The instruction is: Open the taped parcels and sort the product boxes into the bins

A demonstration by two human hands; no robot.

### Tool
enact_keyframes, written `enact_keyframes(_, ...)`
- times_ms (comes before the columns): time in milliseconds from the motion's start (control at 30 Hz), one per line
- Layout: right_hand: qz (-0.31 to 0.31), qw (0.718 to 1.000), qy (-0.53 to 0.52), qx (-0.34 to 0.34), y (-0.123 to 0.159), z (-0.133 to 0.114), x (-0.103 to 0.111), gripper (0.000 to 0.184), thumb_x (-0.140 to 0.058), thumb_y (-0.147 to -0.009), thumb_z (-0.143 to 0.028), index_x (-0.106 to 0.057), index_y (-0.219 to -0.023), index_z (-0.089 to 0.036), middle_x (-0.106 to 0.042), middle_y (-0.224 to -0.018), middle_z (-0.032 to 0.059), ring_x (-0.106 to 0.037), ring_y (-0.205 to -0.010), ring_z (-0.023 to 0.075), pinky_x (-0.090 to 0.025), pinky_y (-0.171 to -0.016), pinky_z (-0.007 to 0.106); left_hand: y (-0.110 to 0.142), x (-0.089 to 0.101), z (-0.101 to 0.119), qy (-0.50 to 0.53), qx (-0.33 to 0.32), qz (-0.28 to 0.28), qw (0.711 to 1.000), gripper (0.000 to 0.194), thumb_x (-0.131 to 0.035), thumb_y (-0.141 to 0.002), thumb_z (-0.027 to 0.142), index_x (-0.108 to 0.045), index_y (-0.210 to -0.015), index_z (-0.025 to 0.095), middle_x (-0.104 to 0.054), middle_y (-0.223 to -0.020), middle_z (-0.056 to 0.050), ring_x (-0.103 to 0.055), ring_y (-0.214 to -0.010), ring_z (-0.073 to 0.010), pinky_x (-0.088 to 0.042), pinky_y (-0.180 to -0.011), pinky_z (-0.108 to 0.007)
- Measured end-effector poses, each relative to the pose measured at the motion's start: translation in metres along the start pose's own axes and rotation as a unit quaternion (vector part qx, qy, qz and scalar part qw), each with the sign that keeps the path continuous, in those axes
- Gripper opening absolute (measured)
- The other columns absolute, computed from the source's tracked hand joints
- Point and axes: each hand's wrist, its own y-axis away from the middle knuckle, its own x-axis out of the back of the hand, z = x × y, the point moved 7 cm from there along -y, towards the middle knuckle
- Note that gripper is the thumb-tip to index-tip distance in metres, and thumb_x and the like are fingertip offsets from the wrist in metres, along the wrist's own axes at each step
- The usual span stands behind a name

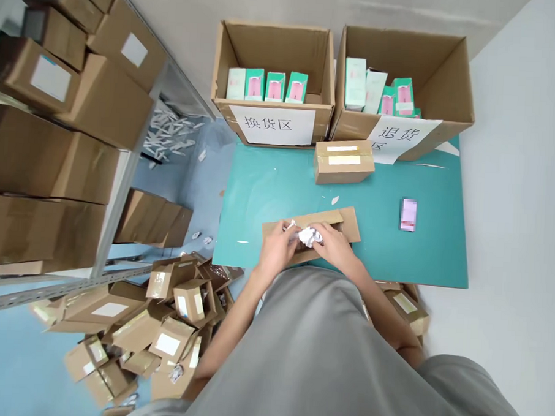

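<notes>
An opened cardboard box (pixel 349 224) with its flaps spread lies at the near edge of the green table (pixel 269 177). Over it, my right hand (pixel 333 244) has its fingers closed on a white ball of crumpled paper (pixel 310 236). My left hand (pixel 278 248) is just to the left, its fingers curled round another bit of crumpled white paper (pixel 292 225). Both hands cover much of the box, and its inside is mostly hidden.
Behind stand two large cartons (pixel 276 33) (pixel 404 39) with paper signs, holding green-and-white product boxes. A taped small carton (pixel 344 171) and a phone (pixel 408 215) lie on the table. Shelved boxes (pixel 107 102) are at left, with discarded cartons (pixel 165 344) heaped on the floor.
</notes>
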Motion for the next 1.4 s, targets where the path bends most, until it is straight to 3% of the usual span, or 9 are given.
enact_keyframes(233, 0.015, 0.997, 0.005, -0.082, 0.010, 0.054, -0.035, 0.072, -0.067, -0.097, -0.012, -0.053, -0.166, -0.023, -0.062, -0.162, 0.0160, -0.072, -0.131, 0.0357, -0.059, -0.106, 0.044, 0.014, -0.068, -0.007, 0.028, 0.037, -0.006, 0.999, 0.037, -0.063, -0.105, 0.015, -0.082, -0.136, 0.023, -0.075, -0.131, -0.015, -0.075, -0.116, -0.0327, -0.061, -0.101, -0.043)
enact_keyframes(333, 0.022, 0.998, -0.022, -0.053, 0.007, 0.063, -0.032, 0.078, -0.071, -0.092, -0.012, -0.054, -0.168, -0.023, -0.060, -0.166, 0.0160, -0.069, -0.140, 0.0372, -0.056, -0.117, 0.050, 0.019, -0.067, -0.013, 0.069, 0.037, -0.012, 0.997, 0.039, -0.066, -0.103, 0.016, -0.082, -0.138, 0.025, -0.078, -0.138, -0.014, -0.074, -0.125, -0.0370, -0.059, -0.108, -0.048)
enact_keyframes(433, 0.134, 0.987, -0.085, -0.033, 0.020, 0.089, -0.005, 0.061, -0.071, -0.098, -0.024, -0.065, -0.158, -0.022, -0.068, -0.159, 0.0157, -0.065, -0.146, 0.0366, -0.049, -0.128, 0.054, 0.031, -0.045, -0.040, 0.160, 0.067, 0.089, 0.981, 0.032, -0.069, -0.106, 0.030, -0.082, -0.135, 0.026, -0.078, -0.141, -0.013, -0.071, -0.131, -0.0375, -0.054, -0.119, -0.050)
enact_keyframes(567, 0.320, 0.894, -0.283, -0.131, 0.051, 0.172, 0.027, 0.056, -0.073, -0.101, -0.051, -0.071, -0.147, -0.019, -0.070, -0.157, 0.0197, -0.063, -0.148, 0.0360, -0.047, -0.130, 0.056, 0.053, -0.032, -0.117, 0.376, 0.225, 0.276, 0.856, 0.052, -0.072, -0.106, 0.053, -0.069, -0.149, 0.025, -0.067, -0.157, -0.016, -0.060, -0.147, -0.0340, -0.051, -0.122, -0.043)
enact_keyframes(667, 0.269, 0.778, -0.506, -0.259, 0.058, 0.226, -0.004, 0.049, -0.061, -0.107, -0.059, -0.073, -0.134, -0.021, -0.076, -0.148, 0.0185, -0.071, -0.140, 0.0308, -0.054, -0.126, 0.052, 0.061, -0.077, -0.155, 0.560, 0.383, 0.217, 0.702, 0.059, -0.040, -0.116, 0.062, -0.057, -0.156, 0.023, -0.068, -0.154, -0.018, -0.066, -0.141, -0.0293, -0.057, -0.113, -0.041)
enact_keyframes(733, 0.217, 0.742, -0.559, -0.302, 0.057, 0.237, -0.033, 0.045, -0.050, -0.111, -0.057, -0.074, -0.126, -0.022, -0.079, -0.140, 0.0185, -0.075, -0.135, 0.0295, -0.056, -0.124, 0.052, 0.060, -0.109, -0.154, 0.616, 0.418, 0.141, 0.653, 0.063, -0.033, -0.115, 0.065, -0.058, -0.154, 0.021, -0.074, -0.141, -0.019, -0.073, -0.128, -0.0301, -0.062, -0.105, -0.044)
enact_keyframes(967, 0.131, 0.730, -0.589, -0.321, 0.047, 0.206, -0.107, 0.020, -0.063, -0.102, -0.041, -0.073, -0.114, -0.029, -0.079, -0.142, 0.0089, -0.081, -0.121, 0.0239, -0.062, -0.118, 0.045, 0.069, -0.164, -0.126, 0.639, 0.387, 0.070, 0.661, 0.034, -0.052, -0.110, 0.040, -0.070, -0.133, 0.022, -0.077, -0.135, -0.015, -0.071, -0.131, -0.0297, -0.061, -0.108, -0.043)
enact_keyframes(1133, 0.072, 0.759, -0.569, -0.307, 0.038, 0.181, -0.126, 0.021, -0.070, -0.097, -0.041, -0.076, -0.113, -0.028, -0.078, -0.145, 0.0075, -0.081, -0.124, 0.0267, -0.063, -0.114, 0.043, 0.100, -0.149, -0.145, 0.628, 0.383, 0.118, 0.667, 0.031, -0.059, -0.108, 0.034, -0.070, -0.134, 0.022, -0.073, -0.148, -0.015, -0.058, -0.150, -0.0315, -0.054, -0.119, -0.043)
enact_keyframes(1400, -0.061, 0.848, -0.498, -0.172, 0.012, 0.108, -0.151, 0.047, -0.070, -0.089, -0.064, -0.073, -0.121, -0.030, -0.078, -0.146, 0.0078, -0.072, -0.139, 0.0287, -0.062, -0.116, 0.051, 0.199, -0.114, -0.177, 0.618, 0.347, 0.262, 0.655, 0.041, -0.071, -0.097, 0.038, -0.073, -0.135, 0.022, -0.079, -0.135, -0.015, -0.068, -0.139, -0.0350, -0.058, -0.117, -0.050)
